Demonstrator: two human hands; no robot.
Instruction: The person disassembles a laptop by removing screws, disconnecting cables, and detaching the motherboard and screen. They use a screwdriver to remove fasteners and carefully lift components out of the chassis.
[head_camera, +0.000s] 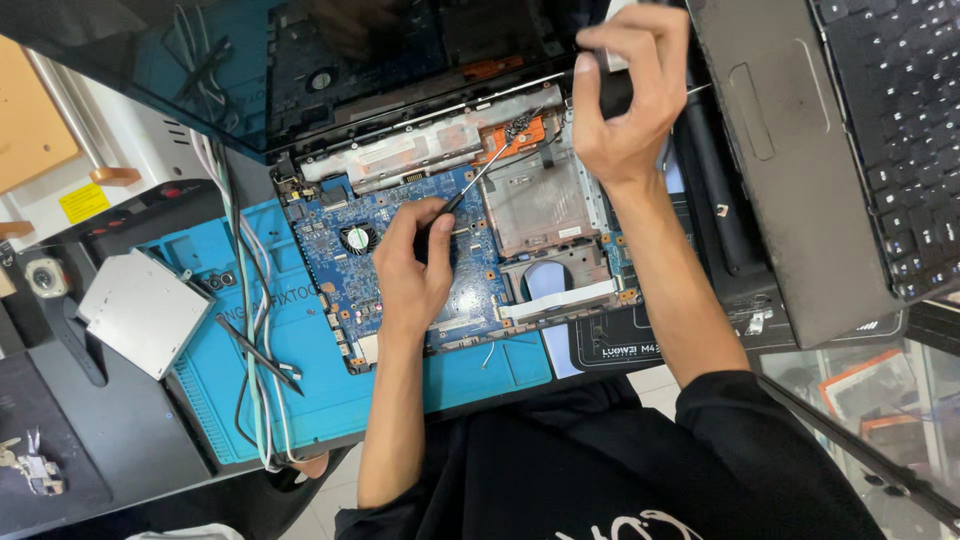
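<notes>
Opened laptop (440, 150) lying across a blue mat (300, 370) on the worktop (120, 440), its blue circuit board (400, 250) bared, small fan (357, 238) near the board's left. Second laptop (800, 150) at the right, silver drive (140, 310) off to the left beside loose cables (250, 330).

Step in hand, by the look of it: undoing a fastener near the orange strip (520, 135) at the hinge. Left hand (415, 270) closed around the black handle of a screwdriver (470, 185), tip angled up toward that strip. Right hand (630, 95) curled over the hinge edge, gripping a dark part there, steadying.

Next move calling for tip kept seated and square, gentle turning, no slipping onto the board.
</notes>
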